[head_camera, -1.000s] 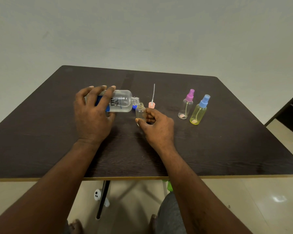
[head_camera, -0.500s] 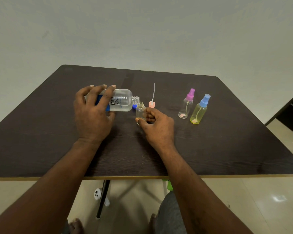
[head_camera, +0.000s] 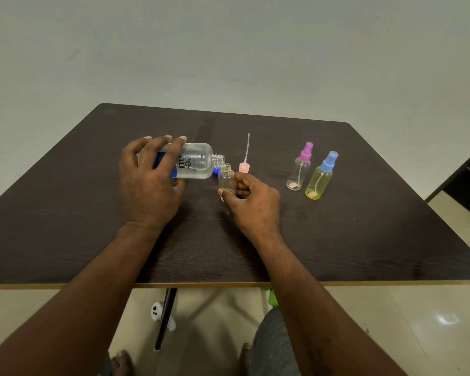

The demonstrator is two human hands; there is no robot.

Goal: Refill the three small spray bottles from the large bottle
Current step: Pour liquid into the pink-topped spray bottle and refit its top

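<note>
Centre frame: left hand [head_camera: 149, 185] grip holds tipped large bottle [head_camera: 198, 161], right hand [head_camera: 253, 202] grip pinches open small bottle [head_camera: 226, 177]; nothing moved, pour likely ongoing.

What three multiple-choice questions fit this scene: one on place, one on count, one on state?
1. Where is the loose pink spray top?
A. on the table beyond the right hand
B. on the floor
C. on a chair
2. How many little bottles have spray tops on?
A. one
B. two
C. three
3. How is the large bottle?
A. upright, capped
B. tipped sideways, uncapped
C. lying untouched
Answers: A, it stands on the tabletop; B, only the purple-topped bottle and blue-topped bottle; B, the left hand tips its open neck over the small bottle.
</note>
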